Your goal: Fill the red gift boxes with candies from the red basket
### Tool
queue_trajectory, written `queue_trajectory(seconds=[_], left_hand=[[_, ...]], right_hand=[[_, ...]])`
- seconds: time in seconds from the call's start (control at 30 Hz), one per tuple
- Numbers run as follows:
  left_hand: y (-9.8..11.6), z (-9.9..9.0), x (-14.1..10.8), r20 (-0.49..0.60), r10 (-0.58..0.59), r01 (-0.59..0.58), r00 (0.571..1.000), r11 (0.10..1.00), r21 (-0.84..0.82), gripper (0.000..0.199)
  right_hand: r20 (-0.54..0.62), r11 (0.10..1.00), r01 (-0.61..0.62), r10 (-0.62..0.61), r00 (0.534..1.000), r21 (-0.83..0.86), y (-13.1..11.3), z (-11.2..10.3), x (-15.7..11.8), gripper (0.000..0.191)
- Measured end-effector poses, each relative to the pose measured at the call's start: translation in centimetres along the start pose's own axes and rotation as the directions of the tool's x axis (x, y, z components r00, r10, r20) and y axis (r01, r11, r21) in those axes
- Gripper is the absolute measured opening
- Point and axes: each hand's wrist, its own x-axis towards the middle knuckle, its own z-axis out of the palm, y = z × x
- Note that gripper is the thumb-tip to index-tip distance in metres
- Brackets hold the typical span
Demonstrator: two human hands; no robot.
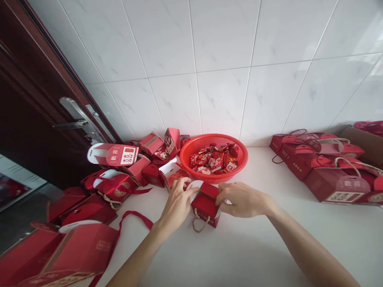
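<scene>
A small red box (206,203) with a twisted rope handle (200,225) stands on the white table, its end flaps folded in and its side flaps partly raised. My left hand (178,199) pinches the white-lined flap on the box's left side. At the right side, my right hand (235,199) has its fingers curled round the box's edge and flap. Just behind the box sits a red plastic basket (214,179) holding several wrapped candies (215,159).
Several red boxes (128,155) lie heaped at the left, with a red ribbon (137,215) trailing on the table (239,255). Closed boxes (326,183) stand in rows at the right, beside a cardboard box (365,143). A tiled wall (221,91) and a dark door (38,91) border the table.
</scene>
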Motion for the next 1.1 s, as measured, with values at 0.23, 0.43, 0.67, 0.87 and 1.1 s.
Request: queue_trajectory(seconds=[0.23, 0.43, 0.67, 0.87, 1.1], left_hand=[[1.5, 0.1, 0.3, 0.11, 0.011, 0.005, 0.994, 0.99, -0.143, 0.041], [3.2, -0.2, 0.6, 0.171, -0.087, 0.117, 0.981, 0.978, -0.173, 0.035], [3.8, -0.3, 0.7, 0.21, -0.073, 0.161, 0.975, 0.884, -0.439, 0.034], [3.3, -2.0, 0.0, 0.361, 0.162, 0.054, 0.918, 0.852, -0.52, 0.016], [2.9, -1.7, 0.3, 0.427, 0.218, -0.011, 0.878, 0.9, -0.437, 0.029]], right_hand=[[0.012, 0.968, -0.104, 0.11, 0.994, -0.228, -1.6, 0.9, -0.8, 0.026], [-0.036, 0.962, -0.134, 0.13, 0.991, -0.237, -1.4, 1.2, -1.4, 0.026], [0.038, 0.959, -0.259, 0.265, 0.964, -0.111, -0.9, -0.3, -1.3, 0.043], [0.124, 0.979, -0.205, 0.204, 0.971, -0.005, 0.9, -1.5, -1.4, 0.049], [0.065, 0.962, -0.216, 0.207, 0.976, 0.169, 3.1, -1.7, -1.2, 0.051]])
